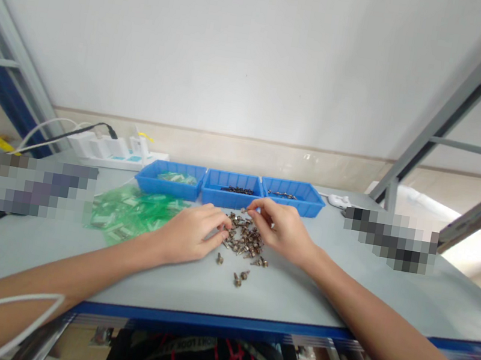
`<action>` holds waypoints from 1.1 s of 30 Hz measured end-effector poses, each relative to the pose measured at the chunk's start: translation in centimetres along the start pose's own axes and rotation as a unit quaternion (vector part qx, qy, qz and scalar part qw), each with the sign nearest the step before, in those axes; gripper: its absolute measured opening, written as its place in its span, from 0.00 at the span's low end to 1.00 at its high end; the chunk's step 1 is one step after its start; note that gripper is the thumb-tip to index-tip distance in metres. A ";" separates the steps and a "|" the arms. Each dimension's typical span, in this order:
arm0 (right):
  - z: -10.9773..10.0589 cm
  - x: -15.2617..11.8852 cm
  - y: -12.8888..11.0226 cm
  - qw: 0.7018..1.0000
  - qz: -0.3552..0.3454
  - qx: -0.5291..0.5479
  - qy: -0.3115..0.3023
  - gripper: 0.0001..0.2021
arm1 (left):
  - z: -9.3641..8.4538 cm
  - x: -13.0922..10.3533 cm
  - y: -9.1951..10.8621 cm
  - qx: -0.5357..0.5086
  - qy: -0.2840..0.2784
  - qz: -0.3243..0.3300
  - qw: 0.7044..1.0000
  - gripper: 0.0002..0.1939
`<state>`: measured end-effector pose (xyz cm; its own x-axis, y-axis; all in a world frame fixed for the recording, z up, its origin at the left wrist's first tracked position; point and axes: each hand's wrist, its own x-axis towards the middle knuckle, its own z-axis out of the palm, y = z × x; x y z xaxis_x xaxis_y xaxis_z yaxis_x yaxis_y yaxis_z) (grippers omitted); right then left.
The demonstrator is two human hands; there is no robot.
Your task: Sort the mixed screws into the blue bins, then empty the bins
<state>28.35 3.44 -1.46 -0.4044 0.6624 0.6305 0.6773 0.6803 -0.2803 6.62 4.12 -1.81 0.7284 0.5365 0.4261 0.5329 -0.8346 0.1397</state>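
A heap of small brownish metal parts (246, 237), each with a thin stem and a wider head, lies on the grey table. My left hand (193, 232) rests at the heap's left edge. Its fingers are curled in toward the thumb, and what they hold, if anything, I cannot make out. Just above the heap's upper right side, my right hand (281, 228) pinches one small metal part (243, 210) between thumb and forefinger. A few loose parts (237, 279) lie nearer the table's front edge.
Behind the heap stand three blue bins: the left bin (144, 180) with small bags, the middle bin (219, 198) with dark parts, the right bin (304, 209) with some parts. Green plastic bags (125, 216) lie left. A white power strip (108, 150) and cables are further left.
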 end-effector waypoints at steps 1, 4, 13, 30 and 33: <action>-0.2 0.1 0.3 1.000 0.011 -0.004 0.011 0.08 | 0.0 0.0 -0.1 0.000 -0.002 0.000 1.000 0.09; -1.0 0.5 1.2 0.998 0.037 -0.019 0.043 0.08 | 0.2 0.0 -0.1 0.000 -0.005 -0.002 1.000 0.09; -4.4 1.4 9.0 0.969 0.197 -0.079 0.126 0.08 | -1.3 0.1 -0.9 0.042 0.024 0.001 0.999 0.09; -0.1 0.1 -0.1 0.985 -0.016 0.002 -0.171 0.10 | -8.0 -1.8 -4.2 0.029 -0.296 -0.211 0.931 0.11; -0.8 0.1 -0.6 0.989 -0.038 -0.007 -0.141 0.11 | -7.4 -1.6 -3.6 0.023 -0.313 -0.199 0.928 0.10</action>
<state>28.45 2.84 -0.65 -0.6087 0.6725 0.4209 0.6466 0.7279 -0.2280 0.35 5.35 3.57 0.5692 0.7813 -0.2562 0.8212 -0.5554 0.1310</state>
